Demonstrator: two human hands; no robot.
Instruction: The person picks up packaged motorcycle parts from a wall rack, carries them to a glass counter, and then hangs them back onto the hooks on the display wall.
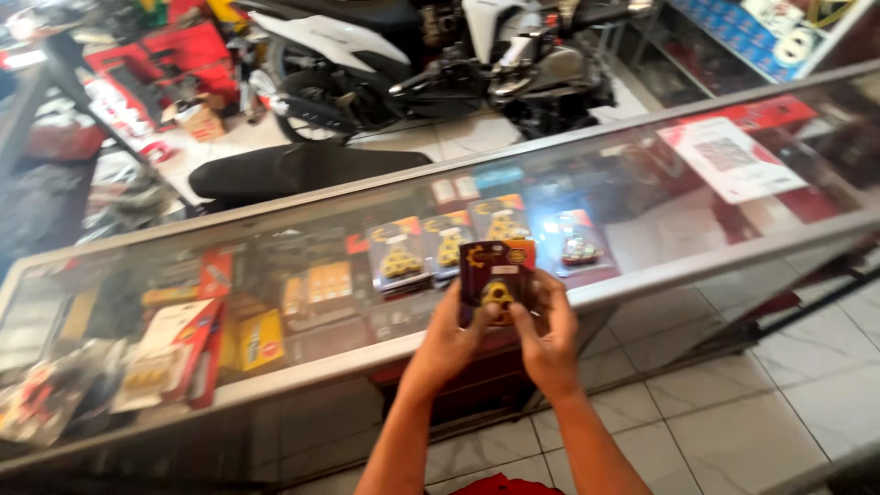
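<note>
Both my hands hold up one small blister pack [496, 272], a dark card with yellow parts under clear plastic. My left hand [454, 337] grips its left and lower edge, thumb on the front. My right hand [548, 332] grips its right side, thumb near the yellow parts. The pack hangs just above the near metal edge of a glass display counter [660, 270]. Under the glass lie similar packs [401, 254] in a row.
Inside the counter at the left lie red, white and yellow boxed parts [197, 339]. A white sheet [731, 158] rests on the glass at the right. Beyond the counter stand a black seat [293, 170] and a white motorcycle [440, 64]. White floor tiles [733, 412] lie below.
</note>
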